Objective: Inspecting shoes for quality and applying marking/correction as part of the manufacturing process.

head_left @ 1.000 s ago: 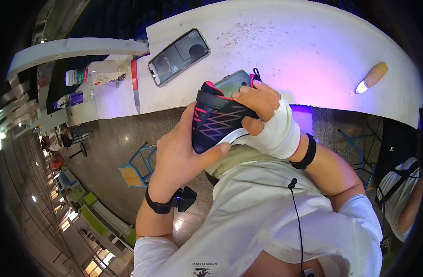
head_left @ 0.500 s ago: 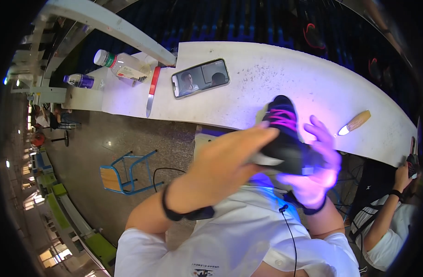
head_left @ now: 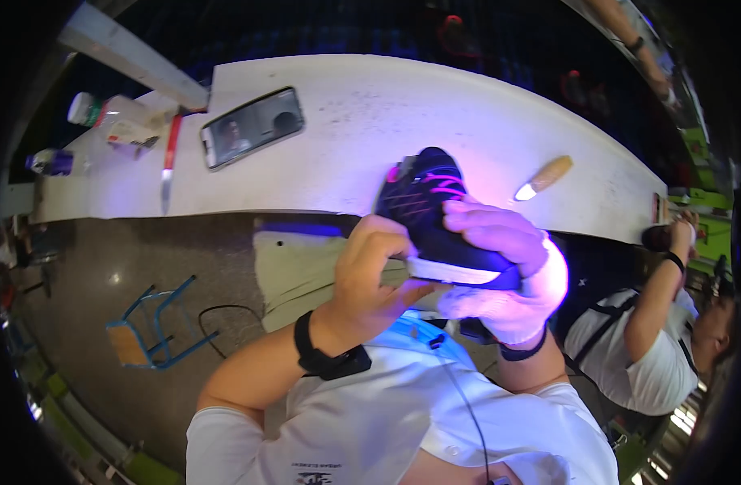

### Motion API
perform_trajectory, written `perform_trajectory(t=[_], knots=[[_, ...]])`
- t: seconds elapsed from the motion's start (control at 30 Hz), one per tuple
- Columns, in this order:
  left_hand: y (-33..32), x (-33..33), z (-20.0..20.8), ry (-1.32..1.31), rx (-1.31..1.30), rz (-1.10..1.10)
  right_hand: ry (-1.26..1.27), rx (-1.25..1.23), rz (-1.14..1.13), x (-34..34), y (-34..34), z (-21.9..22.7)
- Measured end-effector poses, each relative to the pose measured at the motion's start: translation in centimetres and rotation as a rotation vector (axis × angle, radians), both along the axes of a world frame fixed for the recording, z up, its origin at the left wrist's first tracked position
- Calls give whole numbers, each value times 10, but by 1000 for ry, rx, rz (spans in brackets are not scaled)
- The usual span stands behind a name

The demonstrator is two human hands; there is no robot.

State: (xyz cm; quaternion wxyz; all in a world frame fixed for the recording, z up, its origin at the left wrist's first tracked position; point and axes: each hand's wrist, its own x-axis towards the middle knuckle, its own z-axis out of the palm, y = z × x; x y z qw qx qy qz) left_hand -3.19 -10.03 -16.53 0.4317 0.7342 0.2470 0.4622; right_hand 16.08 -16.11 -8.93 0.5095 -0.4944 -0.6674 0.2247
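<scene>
Between my hands is a black sneaker [head_left: 425, 206] with pink laces and a white strip of sole, tilted over the table's front edge. My left hand [head_left: 369, 271] grips its side near the sole, fingers curled. Brightly lit, my right hand [head_left: 512, 271] wraps round the other end, its fingers across the upper. Part of the shoe is covered by these fingers. Nearest on the table to my right hand is a short tool with a wooden handle [head_left: 555, 171] and a pale tip.
The white table [head_left: 370, 97] bears a phone [head_left: 253, 128], a red-handled knife [head_left: 171, 153] and two bottles, one clear [head_left: 128, 121], one purple-labelled [head_left: 51, 162]. A blue-framed stool [head_left: 156, 327] stands on the floor at left. Another person [head_left: 645, 339] works at right, holding a dark shoe.
The sneaker has turned, so its side and sole edge show more. My right hand has closed over its upper. The view has swung right, shifting the table's things left.
</scene>
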Motion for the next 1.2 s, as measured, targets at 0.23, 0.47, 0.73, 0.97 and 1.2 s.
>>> perform_trajectory(t=[0.23, 0.47, 0.73, 0.97, 1.2], knots=[[-1, 14, 20, -132, 87, -30, 74, 18, 10, 1, 3, -1], [0, 25, 12, -108, -98, -59, 99, 72, 48, 27, -8, -23], [38, 58, 19, 420, 401, -157, 837, -61, -105, 71, -43, -83], [58, 81, 31, 569, 468, -447, -235, -254, -404, 86, -59, -70], [63, 80, 22, 518, 442, -404, -271, -234, -506, 70, -57, -72]])
